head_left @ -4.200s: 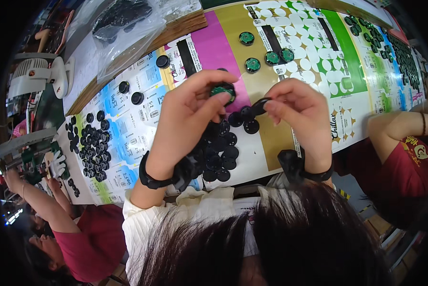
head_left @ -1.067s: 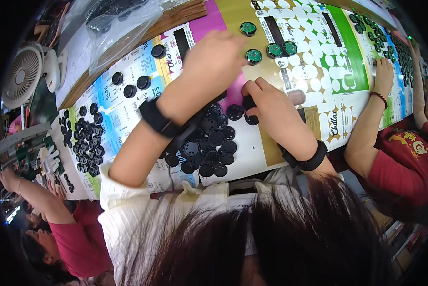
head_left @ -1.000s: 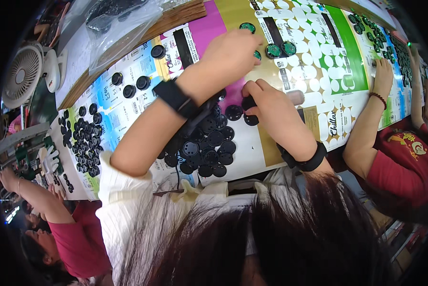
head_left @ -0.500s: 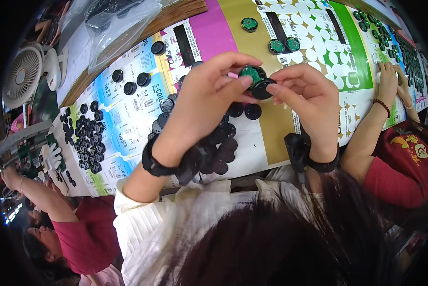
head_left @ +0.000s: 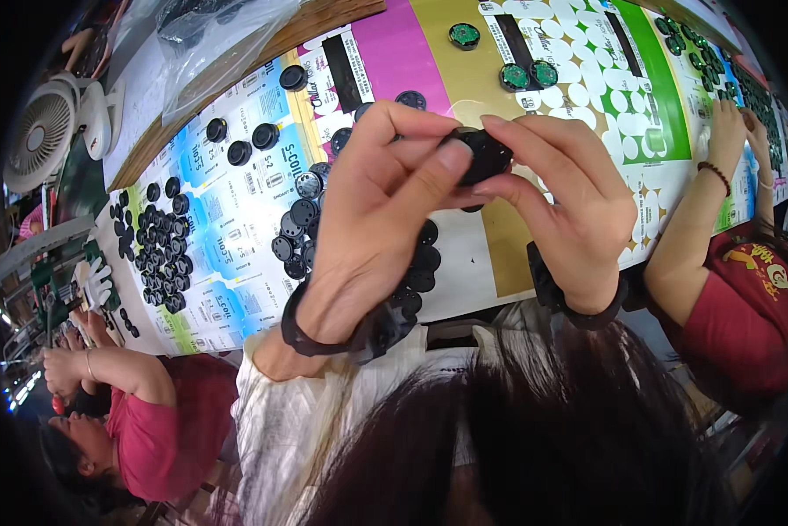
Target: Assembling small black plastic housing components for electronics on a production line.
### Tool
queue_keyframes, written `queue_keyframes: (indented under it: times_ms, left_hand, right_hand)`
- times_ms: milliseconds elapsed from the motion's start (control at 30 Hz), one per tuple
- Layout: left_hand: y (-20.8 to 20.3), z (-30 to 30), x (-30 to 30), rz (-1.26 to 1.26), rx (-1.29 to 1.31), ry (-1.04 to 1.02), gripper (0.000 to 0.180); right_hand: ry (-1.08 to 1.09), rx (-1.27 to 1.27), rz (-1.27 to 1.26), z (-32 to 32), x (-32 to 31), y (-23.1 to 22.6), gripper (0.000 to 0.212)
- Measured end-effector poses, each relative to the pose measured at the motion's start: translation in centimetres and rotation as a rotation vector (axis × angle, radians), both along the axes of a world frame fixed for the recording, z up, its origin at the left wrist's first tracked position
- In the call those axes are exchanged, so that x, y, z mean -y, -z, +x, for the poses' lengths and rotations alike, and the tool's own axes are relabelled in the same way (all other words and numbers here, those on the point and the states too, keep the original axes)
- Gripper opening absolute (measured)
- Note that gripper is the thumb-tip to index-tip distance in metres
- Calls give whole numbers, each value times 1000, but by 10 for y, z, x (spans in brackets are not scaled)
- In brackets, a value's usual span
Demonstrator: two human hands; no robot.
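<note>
Over the table's middle, my left hand [head_left: 372, 197] and my right hand [head_left: 578, 202] both grip a black round disc-shaped case [head_left: 484, 158] with thumbs and fingertips. Its black face with small holes shows; no green board is visible in it now. Black discs [head_left: 424, 260] lie beneath and beside my left hand, partly hidden by it. Left of that wrist is another group of black discs [head_left: 303, 213]. Beyond my hands, three black round cases with green circuit boards [head_left: 514, 77] sit on the printed sheet.
Black rings [head_left: 265, 136] and a dense cluster of small black parts [head_left: 166, 254] lie to the left. A wooden strip [head_left: 262, 60], a plastic bag [head_left: 210, 53] and a white fan [head_left: 47, 131] stand far left. Co-workers' arms [head_left: 688, 215] are on both sides; many green boards lie far right.
The black cover in my right hand has come onto the case in my left, and the green board is hidden from sight. My right fingers have spread around the case's edge.
</note>
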State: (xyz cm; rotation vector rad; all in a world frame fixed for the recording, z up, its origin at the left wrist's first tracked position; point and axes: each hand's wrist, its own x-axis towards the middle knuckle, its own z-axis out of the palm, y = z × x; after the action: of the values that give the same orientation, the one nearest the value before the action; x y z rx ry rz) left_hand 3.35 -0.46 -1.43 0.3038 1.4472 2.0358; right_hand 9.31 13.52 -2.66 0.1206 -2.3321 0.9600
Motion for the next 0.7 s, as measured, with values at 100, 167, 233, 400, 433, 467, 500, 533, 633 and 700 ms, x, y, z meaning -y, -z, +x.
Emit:
queue_keyframes:
  times_ms: [100, 167, 233, 400, 433, 467, 500, 533, 633, 700]
  left_hand:
    - [1, -14, 11, 59, 247, 145, 21]
    - [7, -19, 16, 182, 254, 279, 28]
    - [6, -16, 14, 190, 254, 277, 33]
    - [10, -12, 14, 305, 351, 258, 33]
    - [12, -13, 13, 348, 341, 271, 34]
    - [12, -12, 13, 390, 327, 284, 34]
    - [11, -12, 13, 390, 326, 285, 34]
    - [10, -12, 13, 385, 319, 284, 34]
    - [9, -13, 15, 367, 309, 285, 34]
    - [13, -13, 14, 358, 315, 298, 34]
  right_hand:
    - [-28, -67, 32, -1, -2, 2, 40]
    - [-84, -131, 66, -1, -5, 0, 40]
    - [-98, -125, 46, 1, -3, -4, 43]
    - [-146, -113, -51, 3, 2, -3, 47]
    - [-147, -111, -29, 2, 1, -4, 47]
    - [-150, -114, -6, 2, 0, -6, 47]
    - [-150, -115, -5, 3, 0, -8, 47]
    - [-149, -112, 3, 4, 0, -10, 46]
    - [-155, -111, 11, 3, 1, -12, 46]
    - [-151, -104, 15, 4, 0, -9, 47]
